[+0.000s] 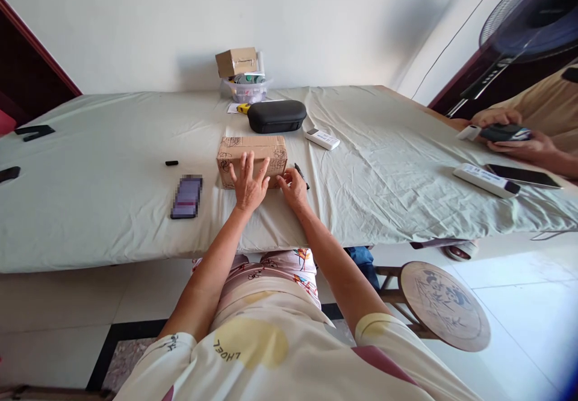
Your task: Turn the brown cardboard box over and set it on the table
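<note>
A brown cardboard box with black drawn flowers at its corners sits on the cloth-covered table before me. My left hand lies on its near face, fingers spread wide. At the box's lower right corner is my right hand, its fingers bent, touching or very near the edge; I cannot make out anything between them. A black marker lies just beyond the right hand, partly hidden by it. To the left, a small black pen cap and a phone rest on the cloth.
Behind the box lie a black zip case and a white device. A plastic basket with a small carton stands by the wall. At right, another person's hands hold a dark object near a white device. A stool stands below.
</note>
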The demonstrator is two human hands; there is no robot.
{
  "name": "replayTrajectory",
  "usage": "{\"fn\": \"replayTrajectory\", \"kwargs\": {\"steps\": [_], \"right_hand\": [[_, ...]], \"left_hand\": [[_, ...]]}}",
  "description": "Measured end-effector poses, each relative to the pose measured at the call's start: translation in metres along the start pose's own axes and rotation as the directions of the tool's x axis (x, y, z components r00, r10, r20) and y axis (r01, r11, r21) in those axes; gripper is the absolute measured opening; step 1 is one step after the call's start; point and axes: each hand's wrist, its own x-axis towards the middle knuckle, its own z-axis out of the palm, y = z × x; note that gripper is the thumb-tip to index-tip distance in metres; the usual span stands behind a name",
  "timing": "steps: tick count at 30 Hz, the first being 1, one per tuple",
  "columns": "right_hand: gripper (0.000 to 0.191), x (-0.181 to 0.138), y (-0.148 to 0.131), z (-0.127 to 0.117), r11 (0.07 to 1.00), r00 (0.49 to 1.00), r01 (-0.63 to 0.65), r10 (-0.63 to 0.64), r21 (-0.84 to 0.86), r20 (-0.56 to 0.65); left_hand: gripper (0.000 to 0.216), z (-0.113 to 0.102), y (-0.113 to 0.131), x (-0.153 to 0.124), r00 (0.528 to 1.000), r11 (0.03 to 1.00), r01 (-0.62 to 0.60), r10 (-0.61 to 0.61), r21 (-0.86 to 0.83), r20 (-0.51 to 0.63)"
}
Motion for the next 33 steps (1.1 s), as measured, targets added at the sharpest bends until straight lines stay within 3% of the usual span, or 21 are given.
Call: {"fn": "replayTrajectory", "kwargs": {"steps": [6,10,15,21,24,28,33], "right_hand": [[0.014,0.000,-0.005,-0.004,0.975,0.972,-0.068,0.113,-0.214,0.206],[0.016,0.000,-0.010,-0.004,0.968,0.965,-0.071,0.128,-0.239,0.231],[0.015,-0.001,-0.007,-0.001,0.971,0.963,-0.048,0.108,-0.236,0.247],[0.012,0.000,0.008,0.004,0.987,0.968,0.074,-0.036,-0.145,0.249],[0.013,0.000,0.012,0.006,0.983,0.960,0.141,-0.106,-0.120,0.260],[0.018,0.000,0.012,0.005,0.993,0.976,0.071,-0.050,-0.091,0.214],[0.032,0.003,0.007,0.000,0.997,0.997,0.048,-0.051,0.060,0.050]], "left_hand": [[0.052,-0.006,-0.028,-0.001,0.982,0.986,0.163,-0.165,-0.027,-0.096],[0.060,-0.010,-0.055,-0.003,0.926,0.948,0.312,-0.319,-0.070,-0.200],[0.078,0.004,-0.084,-0.011,0.868,0.892,0.386,-0.437,-0.235,-0.235],[0.086,0.028,-0.110,-0.017,0.810,0.791,0.489,-0.569,-0.368,-0.146],[0.079,0.034,-0.119,-0.019,0.794,0.758,0.532,-0.601,-0.377,-0.088],[0.063,0.036,-0.120,-0.020,0.807,0.768,0.519,-0.585,-0.375,-0.079],[0.050,0.025,-0.106,-0.020,0.810,0.751,0.446,-0.570,-0.487,-0.136]]}}
